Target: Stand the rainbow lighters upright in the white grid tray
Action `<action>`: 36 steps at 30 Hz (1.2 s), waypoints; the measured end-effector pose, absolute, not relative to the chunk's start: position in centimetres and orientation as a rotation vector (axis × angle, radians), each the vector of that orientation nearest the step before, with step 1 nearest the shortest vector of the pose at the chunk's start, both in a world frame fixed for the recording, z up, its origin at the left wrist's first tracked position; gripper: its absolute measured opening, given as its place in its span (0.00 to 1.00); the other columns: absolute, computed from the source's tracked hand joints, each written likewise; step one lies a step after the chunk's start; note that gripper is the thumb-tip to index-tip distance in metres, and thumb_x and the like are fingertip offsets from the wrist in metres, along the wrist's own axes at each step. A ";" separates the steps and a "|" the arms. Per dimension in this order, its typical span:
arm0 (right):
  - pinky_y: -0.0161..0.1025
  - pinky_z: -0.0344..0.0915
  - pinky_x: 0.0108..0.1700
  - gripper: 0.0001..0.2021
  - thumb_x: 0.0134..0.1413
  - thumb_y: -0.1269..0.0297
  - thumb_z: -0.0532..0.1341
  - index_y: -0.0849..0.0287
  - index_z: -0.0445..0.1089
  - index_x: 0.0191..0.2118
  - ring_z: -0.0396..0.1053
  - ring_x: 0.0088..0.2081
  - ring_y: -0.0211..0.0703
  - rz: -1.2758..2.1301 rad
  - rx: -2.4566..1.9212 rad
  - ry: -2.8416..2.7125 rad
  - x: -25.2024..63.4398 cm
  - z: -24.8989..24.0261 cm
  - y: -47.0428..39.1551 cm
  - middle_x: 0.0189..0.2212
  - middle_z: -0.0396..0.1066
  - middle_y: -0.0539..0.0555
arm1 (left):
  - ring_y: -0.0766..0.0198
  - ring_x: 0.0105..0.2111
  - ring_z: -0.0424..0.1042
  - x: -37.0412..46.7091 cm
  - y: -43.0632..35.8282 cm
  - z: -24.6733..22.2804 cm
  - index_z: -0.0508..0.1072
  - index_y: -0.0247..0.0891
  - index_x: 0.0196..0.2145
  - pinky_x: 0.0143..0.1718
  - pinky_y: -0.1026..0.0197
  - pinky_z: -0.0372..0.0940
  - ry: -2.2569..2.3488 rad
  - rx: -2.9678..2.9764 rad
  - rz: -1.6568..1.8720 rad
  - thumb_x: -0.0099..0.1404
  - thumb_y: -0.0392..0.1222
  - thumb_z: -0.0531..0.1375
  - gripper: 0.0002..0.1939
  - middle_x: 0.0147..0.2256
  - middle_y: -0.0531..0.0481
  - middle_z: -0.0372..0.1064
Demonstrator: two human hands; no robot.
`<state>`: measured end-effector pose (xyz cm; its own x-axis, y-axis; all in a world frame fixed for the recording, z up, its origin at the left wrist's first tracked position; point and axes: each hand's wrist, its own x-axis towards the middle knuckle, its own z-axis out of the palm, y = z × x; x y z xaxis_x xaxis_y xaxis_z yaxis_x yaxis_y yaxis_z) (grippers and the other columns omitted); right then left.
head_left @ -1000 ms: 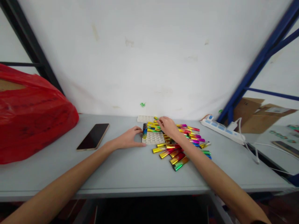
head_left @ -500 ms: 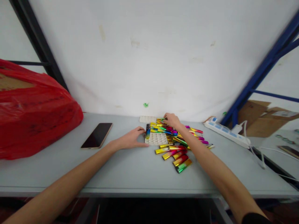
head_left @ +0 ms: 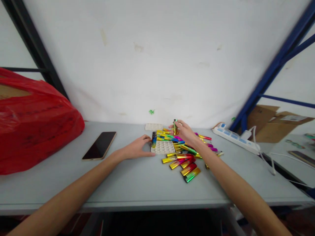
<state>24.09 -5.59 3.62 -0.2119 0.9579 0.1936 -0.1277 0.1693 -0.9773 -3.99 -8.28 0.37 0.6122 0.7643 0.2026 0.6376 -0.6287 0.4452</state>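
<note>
- The step in hand looked like a pick from the heap: the right hand [head_left: 185, 131] was raised just above the far edge of the pile of metallic sticks [head_left: 184, 154], its thumb and fingers pinched on one stick [head_left: 175, 127] held roughly upright.
- The left hand [head_left: 136, 148] lay flat on the table [head_left: 137, 183] at 9 o'clock from the white socket tray [head_left: 162, 147], fingers together and curled lightly against the tray's left edge, seemingly to steady it.
- The held stick sat at about 12 o'clock from the tray, clear of the heap below it; the lower end was hidden behind the fingers.
- By my judgement the next move called for carrying that stick back toward 6 o'clock, over the tray, and lowering it end-first into a free socket while the left hand kept the tray from sliding; a straight, vertical entry would matter.
- One dark stick with a blue-green end [head_left: 154, 139] stood at the tray's far left corner, touching the left hand's fingertips; most sockets looked unfilled.
- The sticks were short, slim and glossy, shaded gold into red, green or magenta, lying crosswise over each other from 12 to 4 o'clock of the tray.
- A second white tray [head_left: 153, 126] lay at 12 o'clock by the wall, a phone [head_left: 99, 145] well apart at 9 o'clock, a red bag [head_left: 36, 124] beyond it, and a power strip [head_left: 233, 137] at 2 o'clock.
</note>
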 end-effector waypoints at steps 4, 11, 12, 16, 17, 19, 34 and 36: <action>0.30 0.51 0.22 0.26 0.50 0.36 0.66 0.52 0.61 0.41 0.47 0.20 0.30 1.319 -0.883 -1.474 22.7 2.8 -7.1 0.24 0.56 0.40 | 0.45 0.59 0.69 -4.0 -8.2 0.3 0.72 0.38 0.58 0.64 0.49 0.62 1.135 2.513 0.532 0.59 0.70 0.65 0.40 0.59 0.38 0.67; 0.35 0.51 0.27 0.29 0.60 0.34 0.55 0.56 0.58 0.23 0.52 0.23 0.35 0.748 -1.109 -1.706 21.3 2.1 -8.7 0.19 0.53 0.45 | 0.46 0.58 0.69 -4.0 -8.1 0.2 0.72 0.38 0.58 0.63 0.49 0.62 1.124 2.512 0.541 0.59 0.70 0.65 0.40 0.58 0.39 0.68; 0.35 0.52 0.28 0.29 0.61 0.36 0.55 0.56 0.56 0.21 0.54 0.24 0.36 0.661 -1.123 -1.730 21.1 2.1 -8.8 0.19 0.54 0.46 | 0.46 0.58 0.69 -4.0 -8.1 0.2 0.72 0.39 0.58 0.63 0.49 0.62 1.121 2.513 0.544 0.59 0.70 0.64 0.40 0.58 0.39 0.68; 0.37 0.52 0.30 0.25 0.61 0.44 0.54 0.55 0.53 0.19 0.54 0.24 0.37 0.471 -1.180 -1.790 20.8 1.9 -9.3 0.18 0.53 0.46 | 0.46 0.58 0.69 -4.0 -8.2 0.2 0.72 0.39 0.58 0.62 0.50 0.62 1.121 2.517 0.541 0.59 0.70 0.64 0.40 0.58 0.40 0.68; 0.37 0.53 0.30 0.24 0.61 0.47 0.54 0.55 0.53 0.19 0.54 0.24 0.37 0.437 -1.188 -1.801 20.8 1.9 -9.3 0.18 0.54 0.46 | 0.46 0.58 0.69 -4.0 -8.1 0.2 0.72 0.39 0.58 0.62 0.50 0.62 1.121 2.519 0.538 0.59 0.70 0.64 0.40 0.58 0.39 0.68; 0.38 0.54 0.32 0.20 0.60 0.52 0.54 0.55 0.54 0.20 0.57 0.25 0.38 0.386 -1.187 -1.819 20.7 1.7 -9.4 0.19 0.56 0.47 | 0.46 0.58 0.68 -4.0 -8.1 0.2 0.72 0.39 0.58 0.62 0.50 0.62 1.125 2.521 0.535 0.59 0.71 0.64 0.40 0.58 0.39 0.68; 0.42 0.65 0.42 0.22 0.75 0.48 0.43 0.55 0.62 0.35 0.70 0.35 0.44 0.356 -0.948 -2.096 20.4 1.3 -10.0 0.33 0.72 0.53 | 0.46 0.59 0.68 -4.0 -8.1 0.3 0.71 0.36 0.58 0.63 0.51 0.61 1.145 2.539 0.497 0.59 0.70 0.64 0.41 0.58 0.38 0.67; 0.42 0.64 0.42 0.22 0.75 0.47 0.45 0.55 0.62 0.33 0.70 0.37 0.45 0.194 -0.960 -2.146 20.3 1.4 -9.9 0.33 0.72 0.54 | 0.45 0.59 0.68 -4.0 -8.1 0.3 0.71 0.35 0.59 0.64 0.51 0.61 1.144 2.541 0.488 0.60 0.69 0.65 0.41 0.59 0.37 0.67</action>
<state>20.26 -9.94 1.36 -0.4261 0.6906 0.5844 0.5748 0.7055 -0.4146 -3.98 -8.08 0.28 0.6230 0.7617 0.1782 0.6555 -0.6327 0.4124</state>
